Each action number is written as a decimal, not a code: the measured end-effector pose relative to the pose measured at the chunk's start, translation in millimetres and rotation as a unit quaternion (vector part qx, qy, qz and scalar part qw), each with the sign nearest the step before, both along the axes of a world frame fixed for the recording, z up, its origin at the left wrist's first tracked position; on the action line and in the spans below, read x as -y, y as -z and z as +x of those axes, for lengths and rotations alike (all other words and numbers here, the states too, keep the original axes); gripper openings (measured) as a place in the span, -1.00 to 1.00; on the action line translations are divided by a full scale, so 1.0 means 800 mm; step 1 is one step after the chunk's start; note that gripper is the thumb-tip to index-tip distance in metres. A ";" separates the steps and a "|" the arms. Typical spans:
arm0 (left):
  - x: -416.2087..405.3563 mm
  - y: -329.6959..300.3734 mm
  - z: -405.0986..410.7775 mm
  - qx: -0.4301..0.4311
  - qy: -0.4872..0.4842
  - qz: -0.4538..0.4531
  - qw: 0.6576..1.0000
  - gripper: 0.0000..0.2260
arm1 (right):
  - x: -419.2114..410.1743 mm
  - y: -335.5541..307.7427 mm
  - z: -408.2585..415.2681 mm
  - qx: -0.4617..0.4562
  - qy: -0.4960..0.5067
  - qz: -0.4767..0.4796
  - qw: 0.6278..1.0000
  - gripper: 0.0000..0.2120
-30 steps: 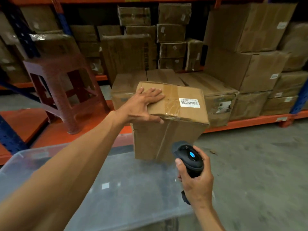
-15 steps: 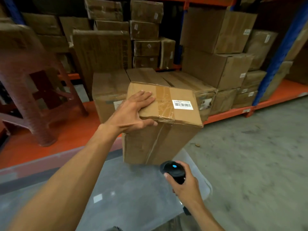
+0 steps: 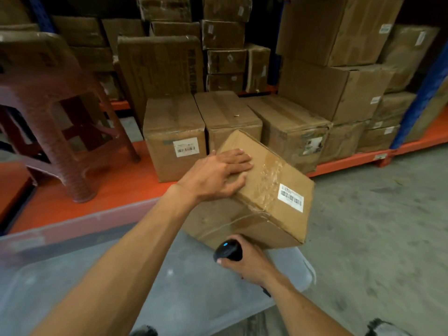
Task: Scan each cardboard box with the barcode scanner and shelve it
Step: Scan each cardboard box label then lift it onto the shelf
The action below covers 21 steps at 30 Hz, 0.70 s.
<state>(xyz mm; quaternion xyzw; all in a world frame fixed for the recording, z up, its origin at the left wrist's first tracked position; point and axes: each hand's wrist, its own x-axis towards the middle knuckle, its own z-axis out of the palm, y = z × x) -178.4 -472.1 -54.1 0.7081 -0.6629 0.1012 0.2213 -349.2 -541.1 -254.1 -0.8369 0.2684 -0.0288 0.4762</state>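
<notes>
A taped cardboard box [image 3: 266,190] with a white barcode label [image 3: 290,198] on its top face sits tilted on the lid of a clear plastic bin [image 3: 169,287]. My left hand [image 3: 218,175] grips its upper left corner, fingers flat on top and thumb down the side. My right hand [image 3: 244,263] holds a black barcode scanner [image 3: 228,251] with a blue light, just below the box's front face. Behind the box, the orange low shelf [image 3: 109,190] carries a row of three similar boxes [image 3: 174,139].
A brown plastic stool [image 3: 55,112] stands on the shelf at the left. Stacked cartons [image 3: 334,69] fill the rack behind and to the right. A blue upright [image 3: 421,103] stands at the right. Grey concrete floor [image 3: 375,226] lies to the right.
The box has tipped and turned, so its label now faces right and lower. My right hand with the scanner has come up close under the box's front. The view has shifted nearer the shelf.
</notes>
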 end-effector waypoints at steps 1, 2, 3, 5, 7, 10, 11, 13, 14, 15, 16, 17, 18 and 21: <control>0.010 0.005 -0.009 0.009 0.004 0.008 1.000 -0.61 | 0.005 0.006 -0.002 -0.009 -0.014 -0.001 1.000 -0.40; 0.020 0.011 -0.017 0.018 0.010 0.010 1.000 -0.61 | 0.010 0.014 -0.003 -0.012 -0.022 -0.002 1.000 -0.39; 0.030 0.014 -0.023 0.024 0.017 0.007 1.000 -0.61 | 0.015 0.019 -0.004 -0.013 -0.026 -0.005 1.000 -0.37; 0.046 0.017 -0.030 0.027 0.020 0.006 0.999 -0.59 | 0.022 0.030 -0.007 -0.011 -0.035 -0.002 0.999 -0.36; 0.055 0.014 -0.032 0.043 0.016 0.013 0.999 -0.56 | 0.027 0.034 -0.009 -0.008 -0.040 -0.003 0.999 -0.35; 0.068 0.015 -0.043 0.058 0.018 0.005 0.998 -0.52 | 0.031 0.034 -0.005 -0.018 -0.072 -0.018 0.997 -0.36; 0.073 0.017 -0.048 0.046 0.014 0.015 0.999 -0.50 | 0.031 0.032 -0.004 -0.025 -0.085 -0.023 0.996 -0.36; 0.084 0.022 -0.059 0.024 0.001 0.040 0.999 -0.49 | 0.031 0.029 -0.002 -0.039 -0.110 -0.035 0.993 -0.33; 0.088 0.023 -0.062 0.018 -0.005 0.046 0.999 -0.50 | 0.032 0.028 -0.001 -0.044 -0.123 -0.044 0.990 -0.33; 0.091 0.023 -0.064 0.015 -0.011 0.050 0.999 -0.51 | 0.032 0.027 0.000 -0.050 -0.135 -0.054 0.988 -0.33; 0.093 0.022 -0.065 0.013 -0.014 0.049 0.999 -0.51 | 0.033 0.026 0.000 -0.053 -0.146 -0.065 0.986 -0.33; 0.094 0.022 -0.065 0.013 -0.013 0.045 0.999 -0.51 | 0.034 0.026 0.000 -0.057 -0.154 -0.073 0.984 -0.34; 0.095 0.023 -0.063 0.015 -0.009 0.038 0.999 -0.51 | 0.034 0.027 0.000 -0.057 -0.161 -0.079 0.982 -0.35; 0.095 0.026 -0.059 0.020 -0.003 0.024 1.000 -0.53 | 0.033 0.030 0.001 -0.061 -0.172 -0.084 0.980 -0.37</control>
